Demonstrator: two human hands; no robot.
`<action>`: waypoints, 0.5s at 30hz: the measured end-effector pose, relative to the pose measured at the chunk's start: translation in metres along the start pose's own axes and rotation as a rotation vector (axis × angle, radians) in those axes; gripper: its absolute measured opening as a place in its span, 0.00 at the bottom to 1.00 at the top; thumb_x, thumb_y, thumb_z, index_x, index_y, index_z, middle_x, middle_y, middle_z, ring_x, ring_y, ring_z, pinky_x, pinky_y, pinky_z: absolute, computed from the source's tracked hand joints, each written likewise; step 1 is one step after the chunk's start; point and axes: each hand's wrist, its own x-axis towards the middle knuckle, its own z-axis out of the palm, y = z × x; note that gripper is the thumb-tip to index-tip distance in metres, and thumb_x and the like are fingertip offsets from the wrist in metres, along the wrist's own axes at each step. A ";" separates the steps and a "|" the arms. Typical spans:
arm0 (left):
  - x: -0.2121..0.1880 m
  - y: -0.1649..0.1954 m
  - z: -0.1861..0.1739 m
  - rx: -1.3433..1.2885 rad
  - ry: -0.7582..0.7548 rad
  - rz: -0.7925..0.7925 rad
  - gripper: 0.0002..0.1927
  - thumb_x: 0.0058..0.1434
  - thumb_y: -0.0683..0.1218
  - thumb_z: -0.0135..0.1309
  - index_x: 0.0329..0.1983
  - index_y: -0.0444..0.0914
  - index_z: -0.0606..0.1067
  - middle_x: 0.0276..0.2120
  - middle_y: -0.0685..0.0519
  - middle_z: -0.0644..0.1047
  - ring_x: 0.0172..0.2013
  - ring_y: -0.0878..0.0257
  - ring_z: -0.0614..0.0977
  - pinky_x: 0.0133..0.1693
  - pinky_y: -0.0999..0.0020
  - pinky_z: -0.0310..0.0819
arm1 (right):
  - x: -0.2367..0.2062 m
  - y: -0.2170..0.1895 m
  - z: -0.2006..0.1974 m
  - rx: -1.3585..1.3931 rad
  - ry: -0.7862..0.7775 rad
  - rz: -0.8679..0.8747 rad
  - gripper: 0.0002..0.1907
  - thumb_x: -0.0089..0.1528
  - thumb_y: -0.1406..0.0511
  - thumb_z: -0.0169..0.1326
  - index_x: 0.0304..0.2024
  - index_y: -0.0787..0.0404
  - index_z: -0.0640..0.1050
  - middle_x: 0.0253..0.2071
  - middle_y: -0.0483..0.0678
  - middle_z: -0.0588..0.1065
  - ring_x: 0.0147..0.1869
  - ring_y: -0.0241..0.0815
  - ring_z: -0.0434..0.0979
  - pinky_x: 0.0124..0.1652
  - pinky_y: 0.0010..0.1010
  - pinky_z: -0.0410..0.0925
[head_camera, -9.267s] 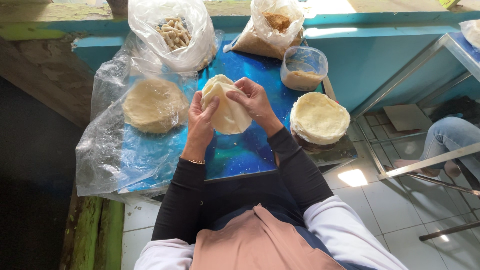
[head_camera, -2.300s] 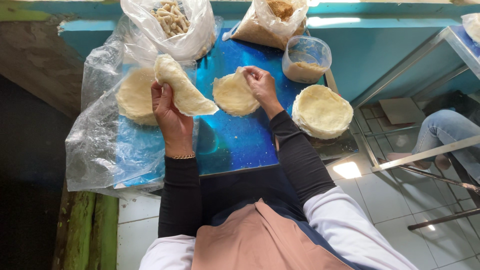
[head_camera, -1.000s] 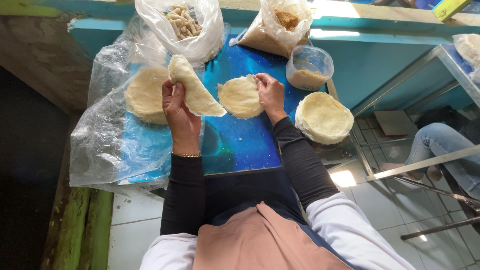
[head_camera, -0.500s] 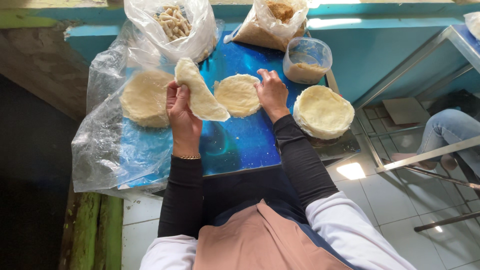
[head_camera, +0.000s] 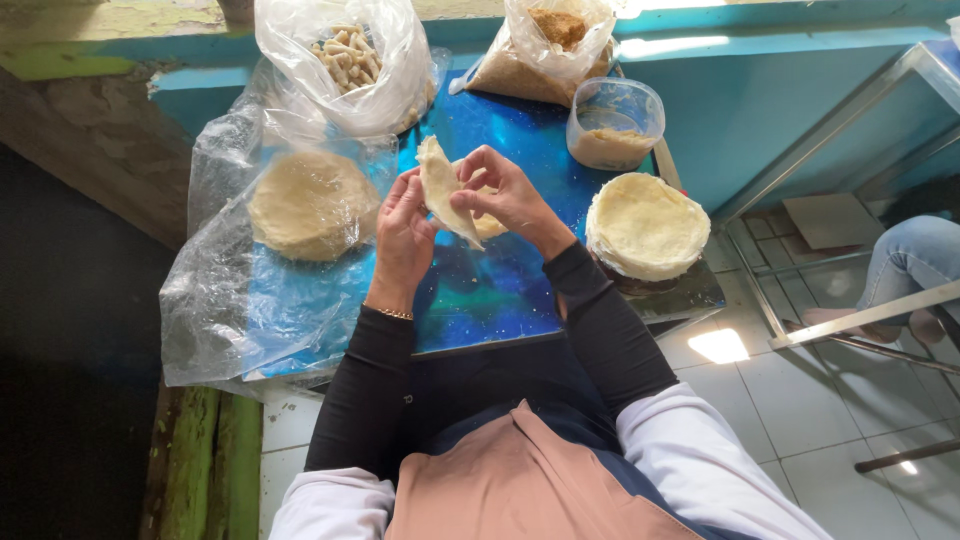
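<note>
A thin, pale sheet of dough (head_camera: 440, 190) is held up above the blue table (head_camera: 500, 290) between both hands. It is pinched along its left edge by the left hand (head_camera: 402, 235) and gripped at its right side by the fingers of the right hand (head_camera: 503, 192), so that it hangs folded and tilted. A second pale piece (head_camera: 488, 226) is partly hidden beneath the right hand.

To the left, a round stack of dough sheets (head_camera: 312, 204) is laid inside a clear plastic sheet (head_camera: 225, 300) that spills over the table edge. Behind the hands, a plastic bag of pale sticks (head_camera: 345, 55) and a bag of brown crumbs (head_camera: 545, 45) are set side by side. A clear tub of brown filling (head_camera: 612, 125) is placed just beside the second bag. Another round stack of dough (head_camera: 645, 225) is set on a dark dish at the right edge of the table. A seated person's knee in jeans (head_camera: 915, 260) is seen at the far right, well apart from the table.
</note>
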 end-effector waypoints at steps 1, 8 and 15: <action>-0.001 -0.002 0.001 0.021 0.000 -0.009 0.12 0.72 0.45 0.48 0.55 0.35 0.72 0.49 0.50 0.77 0.51 0.65 0.79 0.53 0.67 0.76 | 0.001 0.001 -0.001 0.034 0.017 0.001 0.17 0.59 0.62 0.68 0.43 0.57 0.73 0.48 0.41 0.75 0.48 0.34 0.77 0.42 0.28 0.74; 0.001 -0.009 -0.008 0.013 -0.001 -0.044 0.07 0.77 0.43 0.53 0.53 0.36 0.74 0.45 0.52 0.78 0.43 0.67 0.77 0.44 0.69 0.72 | -0.002 0.002 -0.007 -0.072 0.035 -0.075 0.12 0.63 0.62 0.67 0.40 0.59 0.78 0.49 0.41 0.74 0.52 0.31 0.75 0.49 0.26 0.73; -0.003 -0.007 -0.003 0.083 0.029 -0.068 0.04 0.70 0.43 0.54 0.45 0.39 0.74 0.42 0.54 0.78 0.43 0.67 0.80 0.47 0.63 0.79 | -0.002 -0.004 -0.005 -0.260 0.004 -0.147 0.16 0.58 0.61 0.70 0.39 0.58 0.75 0.44 0.39 0.68 0.46 0.28 0.72 0.39 0.22 0.71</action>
